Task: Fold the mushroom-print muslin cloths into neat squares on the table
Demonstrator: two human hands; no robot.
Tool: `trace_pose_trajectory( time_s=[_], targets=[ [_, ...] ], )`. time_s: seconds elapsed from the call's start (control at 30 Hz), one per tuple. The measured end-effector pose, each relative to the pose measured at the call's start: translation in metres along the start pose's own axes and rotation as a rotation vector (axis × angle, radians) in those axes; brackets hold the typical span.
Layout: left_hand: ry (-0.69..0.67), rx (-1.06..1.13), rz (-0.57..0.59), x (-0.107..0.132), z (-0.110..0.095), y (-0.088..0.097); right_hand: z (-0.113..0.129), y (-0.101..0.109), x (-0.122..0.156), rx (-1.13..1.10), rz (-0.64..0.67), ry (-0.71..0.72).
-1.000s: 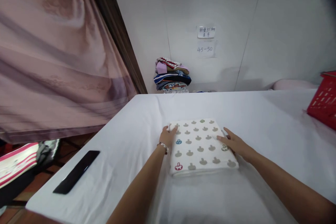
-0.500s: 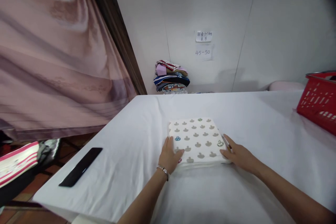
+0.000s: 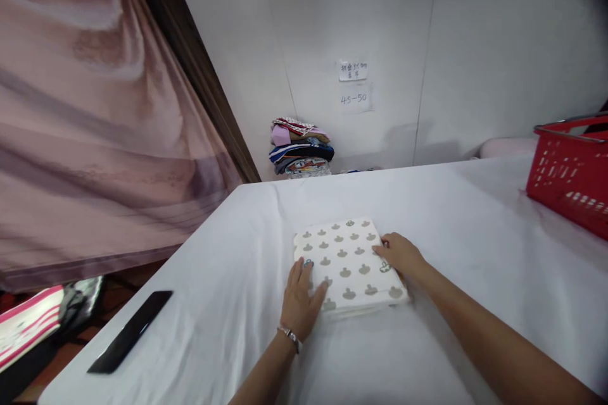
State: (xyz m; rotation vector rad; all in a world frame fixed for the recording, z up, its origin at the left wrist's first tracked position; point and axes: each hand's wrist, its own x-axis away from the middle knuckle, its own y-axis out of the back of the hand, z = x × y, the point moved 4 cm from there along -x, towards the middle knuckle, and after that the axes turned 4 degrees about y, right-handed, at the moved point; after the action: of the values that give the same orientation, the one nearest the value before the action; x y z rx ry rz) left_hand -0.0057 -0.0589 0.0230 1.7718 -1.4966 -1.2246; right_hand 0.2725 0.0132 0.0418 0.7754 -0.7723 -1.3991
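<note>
A folded white cloth (image 3: 354, 259) printed with grey mushroom shapes, a few of them coloured, lies as a flat square on the white-covered table. Along its left edge my left hand (image 3: 300, 300), with a bracelet at the wrist, rests flat, its fingers on the cloth and thumb spread. My right hand (image 3: 403, 256) is closed on the right edge, with one digit on top of the cloth and the others bent at its side. The undersides of those fingers are hidden.
A black flat strip (image 3: 130, 332) lies at the table's left. A red basket (image 3: 570, 171) stands at the right end. Folded fabrics (image 3: 301, 149) are stacked behind the far edge. A pink curtain (image 3: 95, 107) hangs on the left, and paper notes (image 3: 354, 100) are on the wall.
My right hand has moved up along the cloth's right edge, with a digit now farther onto the top. My left hand lies farther over the left side. The whole view has shifted slightly.
</note>
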Motion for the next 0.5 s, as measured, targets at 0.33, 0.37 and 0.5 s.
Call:
trace_pose_trajectory(
  time_s=[0.33,0.37,0.5],
  targets=[
    [-0.031,-0.039,-0.019,-0.0034,0.0023,-0.0008,-0.0016,-0.0056,-0.0032,-0.111,-0.123,0.020],
    [-0.027,-0.030,-0.010,-0.0043,0.0030,0.0004,-0.0012,-0.0052,-0.0025,-0.120,-0.138,0.025],
    [-0.029,-0.037,0.039,-0.0082,0.0059,0.0047,-0.0063,-0.0043,-0.0019,-0.154,-0.180,0.015]
  ],
)
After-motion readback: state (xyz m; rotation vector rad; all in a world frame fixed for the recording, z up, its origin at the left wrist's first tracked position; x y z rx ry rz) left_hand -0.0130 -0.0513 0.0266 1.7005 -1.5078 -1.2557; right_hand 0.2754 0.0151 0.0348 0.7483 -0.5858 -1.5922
